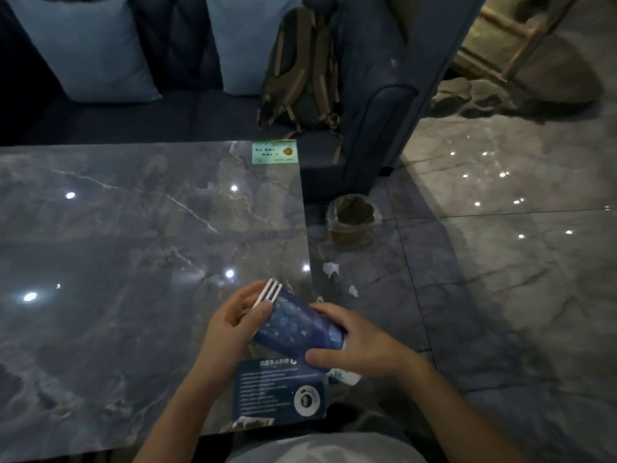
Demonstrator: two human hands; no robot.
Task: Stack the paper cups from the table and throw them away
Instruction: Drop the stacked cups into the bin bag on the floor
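While the stack of paper cups (293, 324) lies tilted on its side above the near right corner of the marble table (117, 228), both hands grasp it: the left hand (230, 325) pinches the white rims, the right hand (354, 342) wraps the dark blue base. A blue printed card (277, 392) lies on the table just beneath. A lined bin (352, 218) stands on the floor beside the table, with paper scraps (331, 269) nearby.

Card (278, 392) print blurred; right hand (354, 342) hides cup bases
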